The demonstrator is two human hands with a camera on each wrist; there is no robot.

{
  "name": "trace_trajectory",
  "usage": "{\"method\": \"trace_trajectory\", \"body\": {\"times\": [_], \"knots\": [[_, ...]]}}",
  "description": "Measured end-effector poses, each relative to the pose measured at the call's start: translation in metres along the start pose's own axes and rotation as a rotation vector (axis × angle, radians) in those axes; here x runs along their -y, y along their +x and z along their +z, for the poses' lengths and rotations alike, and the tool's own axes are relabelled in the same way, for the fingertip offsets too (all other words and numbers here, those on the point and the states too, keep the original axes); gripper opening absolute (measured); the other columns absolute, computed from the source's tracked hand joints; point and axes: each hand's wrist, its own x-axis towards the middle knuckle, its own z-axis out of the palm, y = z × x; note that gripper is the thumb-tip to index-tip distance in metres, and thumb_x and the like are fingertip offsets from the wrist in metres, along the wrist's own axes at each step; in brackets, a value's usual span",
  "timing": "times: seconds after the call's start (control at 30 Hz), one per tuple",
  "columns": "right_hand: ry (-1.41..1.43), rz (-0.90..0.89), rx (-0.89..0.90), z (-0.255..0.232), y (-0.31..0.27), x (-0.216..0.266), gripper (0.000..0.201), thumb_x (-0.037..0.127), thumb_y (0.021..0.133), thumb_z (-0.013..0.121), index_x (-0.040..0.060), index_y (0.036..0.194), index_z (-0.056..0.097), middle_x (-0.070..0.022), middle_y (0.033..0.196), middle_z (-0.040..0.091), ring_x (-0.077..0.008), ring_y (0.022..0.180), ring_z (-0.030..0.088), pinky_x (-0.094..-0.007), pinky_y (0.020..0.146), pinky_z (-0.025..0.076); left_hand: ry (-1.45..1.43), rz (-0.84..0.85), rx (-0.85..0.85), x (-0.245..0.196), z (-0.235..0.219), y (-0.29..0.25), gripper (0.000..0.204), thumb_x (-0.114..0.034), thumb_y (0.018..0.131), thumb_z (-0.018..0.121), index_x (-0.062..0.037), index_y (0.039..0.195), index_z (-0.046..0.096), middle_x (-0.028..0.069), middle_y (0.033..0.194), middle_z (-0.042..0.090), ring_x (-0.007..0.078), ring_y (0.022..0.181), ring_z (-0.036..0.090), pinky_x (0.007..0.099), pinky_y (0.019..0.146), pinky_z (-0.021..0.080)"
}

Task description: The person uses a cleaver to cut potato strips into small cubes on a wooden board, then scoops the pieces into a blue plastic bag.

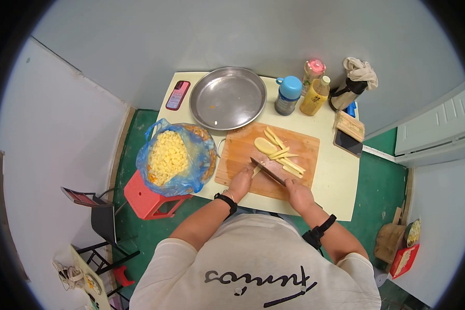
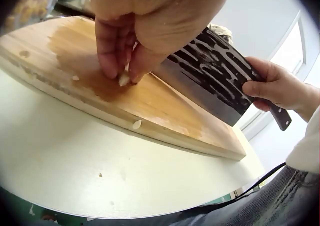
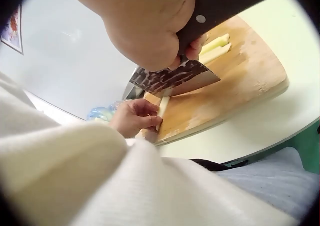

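My left hand (image 1: 241, 184) pinches a pale yellow potato strip (image 3: 163, 107) against the wooden cutting board (image 1: 235, 155), near its front left. In my right hand (image 1: 299, 195) is the dark handle of a cleaver (image 2: 212, 78), gripped with curled fingers. The wide blade, black and streaked on its face, stands on edge over the strip, just right of my left fingertips. Beyond the blade lie several cut potato strips (image 1: 293, 166) and a flat oval potato slice (image 1: 265, 145). Small pale bits (image 2: 137, 124) stick near the board's front edge.
A blue plastic bag (image 1: 191, 181) of diced potato (image 1: 168, 155) sits left of the board. Behind are a round metal tray (image 1: 230, 101) and a phone (image 1: 177, 95). A blue-capped flask (image 1: 288, 95), a yellow bottle (image 1: 315, 97) and a thermos (image 1: 346, 95) line the back right.
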Motion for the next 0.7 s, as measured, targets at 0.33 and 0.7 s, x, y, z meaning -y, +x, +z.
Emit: {"method": "trace_trajectory", "body": {"times": [0.33,0.7], "knots": [[0.005,-0.055,0.021,-0.005,-0.002,0.002,0.016,0.003,0.079,0.045,0.0029,0.095,0.047,-0.0193,0.085,0.057,-0.0359,0.079,0.060,-0.0438,0.065,0.050,0.039,0.056,-0.025,0.005,0.002,-0.004,0.017,0.000,0.072,0.057,0.0035,0.089,0.056,0.0222,0.089,0.058,0.0394,0.081,0.058,0.0453,0.070,0.048],[-0.004,-0.116,0.003,-0.002,-0.006,0.002,0.019,0.003,0.079,0.044,0.0045,0.097,0.048,-0.0176,0.085,0.059,-0.0344,0.076,0.062,-0.0437,0.062,0.050,0.028,0.067,-0.007,0.009,0.003,-0.013,0.017,0.000,0.073,0.055,0.0029,0.090,0.056,0.0213,0.088,0.057,0.0382,0.079,0.058,0.0439,0.068,0.048]]}}
